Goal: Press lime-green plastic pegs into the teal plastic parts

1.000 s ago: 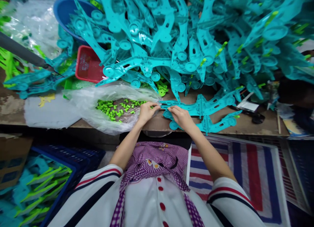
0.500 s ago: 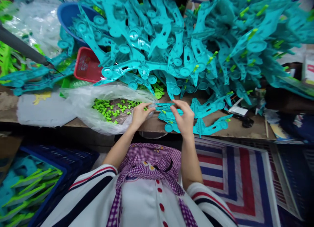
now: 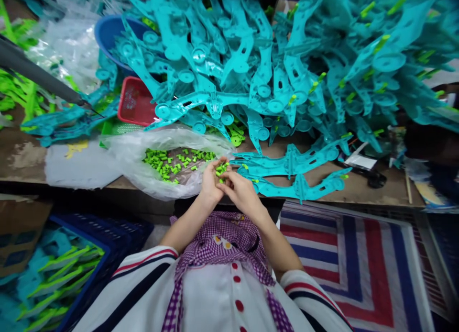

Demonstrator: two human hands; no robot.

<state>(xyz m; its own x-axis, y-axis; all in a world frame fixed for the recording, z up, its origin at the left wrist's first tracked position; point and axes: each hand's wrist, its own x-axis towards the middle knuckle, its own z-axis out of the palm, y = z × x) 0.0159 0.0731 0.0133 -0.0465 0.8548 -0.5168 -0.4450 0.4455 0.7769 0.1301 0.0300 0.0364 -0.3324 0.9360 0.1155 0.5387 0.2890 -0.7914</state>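
My left hand is cupped, palm up, around several small green plastic pieces at the table's front edge. Over that palm, my right hand has its thumb and fingertips pinched together on one of the pieces; the fingers partly hide it. Just right of my hands, two long turquoise plastic parts lie one in front of the other, with small green pieces on them. To the left, a clear plastic bag lies spread wide, with many loose green pieces inside.
Behind my hands rises a large heap of turquoise parts. A red tray, a blue basin and a dark tool are at the left. Below the table stand a blue crate and a striped sheet.
My right hand has come left from the turquoise parts to my left hand. The left hand has turned palm up, showing the green pieces. The view has shifted slightly.
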